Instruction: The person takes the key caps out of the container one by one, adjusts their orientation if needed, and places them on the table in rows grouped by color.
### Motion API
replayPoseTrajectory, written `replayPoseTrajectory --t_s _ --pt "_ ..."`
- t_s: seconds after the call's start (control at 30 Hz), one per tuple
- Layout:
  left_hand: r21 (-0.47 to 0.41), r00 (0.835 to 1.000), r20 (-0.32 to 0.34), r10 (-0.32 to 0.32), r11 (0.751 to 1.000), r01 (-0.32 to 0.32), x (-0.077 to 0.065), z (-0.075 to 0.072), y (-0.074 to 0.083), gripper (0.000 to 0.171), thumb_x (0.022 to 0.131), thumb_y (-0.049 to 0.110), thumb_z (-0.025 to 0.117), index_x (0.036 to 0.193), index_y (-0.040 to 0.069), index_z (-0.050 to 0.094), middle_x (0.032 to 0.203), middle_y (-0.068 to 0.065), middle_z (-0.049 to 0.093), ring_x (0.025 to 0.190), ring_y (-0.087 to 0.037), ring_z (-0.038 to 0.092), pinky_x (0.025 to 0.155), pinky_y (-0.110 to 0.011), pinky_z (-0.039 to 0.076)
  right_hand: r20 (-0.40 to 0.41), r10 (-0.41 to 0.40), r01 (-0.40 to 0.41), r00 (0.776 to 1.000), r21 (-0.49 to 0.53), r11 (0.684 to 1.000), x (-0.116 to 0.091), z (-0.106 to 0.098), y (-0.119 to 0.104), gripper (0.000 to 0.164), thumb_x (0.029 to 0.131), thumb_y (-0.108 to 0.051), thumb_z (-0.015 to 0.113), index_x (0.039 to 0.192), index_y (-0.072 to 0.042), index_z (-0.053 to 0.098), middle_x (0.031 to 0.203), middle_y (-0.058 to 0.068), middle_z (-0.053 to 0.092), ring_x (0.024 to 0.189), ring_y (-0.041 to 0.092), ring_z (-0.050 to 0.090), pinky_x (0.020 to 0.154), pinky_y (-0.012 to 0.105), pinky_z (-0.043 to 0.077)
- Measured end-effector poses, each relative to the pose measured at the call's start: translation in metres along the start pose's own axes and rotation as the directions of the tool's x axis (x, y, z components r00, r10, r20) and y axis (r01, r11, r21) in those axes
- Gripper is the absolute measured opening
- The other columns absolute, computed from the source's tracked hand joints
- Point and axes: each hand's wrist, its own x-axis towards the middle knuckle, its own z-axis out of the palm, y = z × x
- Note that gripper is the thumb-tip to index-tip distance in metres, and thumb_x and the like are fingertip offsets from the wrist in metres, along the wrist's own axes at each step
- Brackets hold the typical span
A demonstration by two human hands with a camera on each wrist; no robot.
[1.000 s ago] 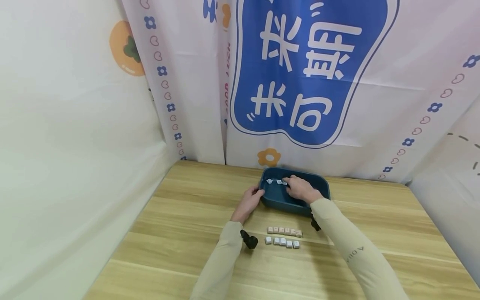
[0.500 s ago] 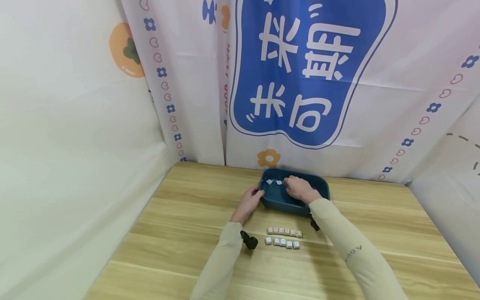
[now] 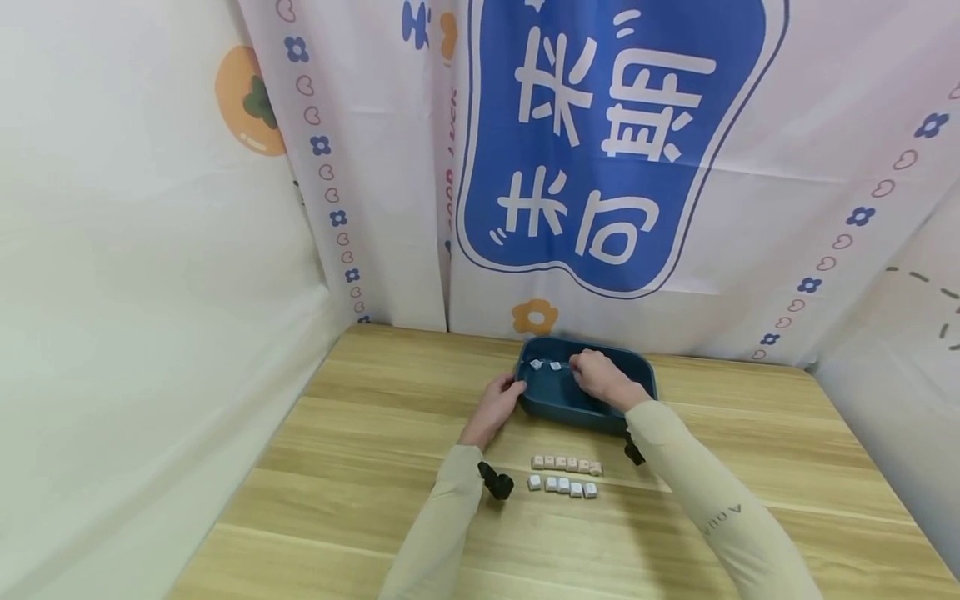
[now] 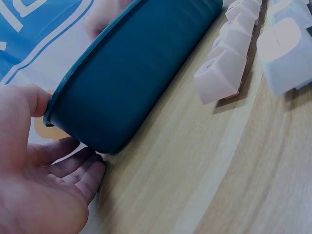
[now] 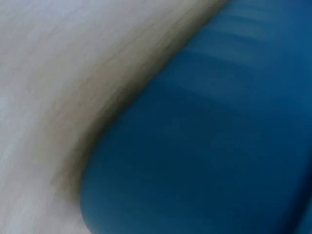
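While the blue bin (image 3: 558, 410) is gripped by the left hand (image 3: 495, 408), two keycaps (image 3: 556, 366) inside are seen at nine o'clock from the nearer right hand (image 3: 602, 378), its grasp unclear.

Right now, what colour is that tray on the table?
The tray is a plain dark teal, showing best in the left wrist view.

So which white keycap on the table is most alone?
The leftmost white keycap on the table: a wider gap sets it apart, while the other four sit close together.
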Motion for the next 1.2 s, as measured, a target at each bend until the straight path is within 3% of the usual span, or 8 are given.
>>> replayPoseTrajectory --t_s 0.1,0.23,0.7,0.9,1.2 --pt "-0.003 1.000 -0.002 -0.002 1.000 0.002 0.000 -0.001 -0.001 0.056 0.098 0.034 0.052 0.143 0.001 0.047 0.145 -0.018 0.050 0.135 -0.031 0.046 0.113 -0.046 0.038 -0.036 -0.017 0.018 0.999 0.030 0.999 -0.005 -0.006 -0.005 0.021 0.093 -0.002 0.054 0.106 0.003 0.070 0.100 0.019 0.068 0.094 0.031 0.065 0.082 0.045 0.056" --pt "-0.005 1.000 0.005 -0.002 1.000 0.002 0.000 -0.001 -0.002 0.056 0.098 0.034 0.052 0.143 0.001 0.048 0.145 -0.017 0.051 0.135 -0.031 0.047 0.112 -0.046 0.039 -0.021 -0.007 0.008 1.000 0.052 0.999 -0.010 -0.012 -0.010 0.024 0.094 -0.003 0.054 0.112 0.003 0.069 0.106 0.020 0.068 0.101 0.034 0.064 0.085 0.046 0.055" --pt "-0.012 1.000 0.010 -0.015 1.000 0.016 0.000 -0.001 -0.001 0.058 0.098 0.035 0.051 0.144 0.000 0.045 0.146 -0.018 0.049 0.136 -0.031 0.046 0.113 -0.046 0.038 -0.014 -0.062 0.063 0.998 0.048 0.997 -0.031 -0.028 -0.022 0.022 0.097 -0.008 0.055 0.114 -0.002 0.067 0.110 0.017 0.068 0.098 0.029 0.067 0.084 0.042 0.056" --pt "-0.010 1.000 0.021 -0.010 1.000 0.011 -0.001 -0.001 0.001 0.058 0.099 0.036 0.050 0.145 0.001 0.044 0.147 -0.018 0.047 0.137 -0.031 0.044 0.113 -0.047 0.037 -0.035 -0.095 0.098 0.995 0.071 0.993 -0.043 -0.037 -0.028 0.024 0.097 -0.009 0.056 0.117 -0.004 0.068 0.107 0.014 0.068 0.087 0.020 0.064 0.075 0.035 0.055" --pt "-0.005 1.000 0.022 -0.002 1.000 0.002 0.000 0.000 -0.001 0.058 0.099 0.036 0.050 0.144 0.001 0.045 0.147 -0.018 0.048 0.137 -0.031 0.045 0.113 -0.047 0.038 -0.129 -0.113 0.120 0.985 0.046 0.992 -0.064 -0.043 -0.031 0.021 0.094 -0.007 0.060 0.111 -0.004 0.072 0.102 0.011 0.068 0.075 0.012 0.057 0.066 0.029 0.050"
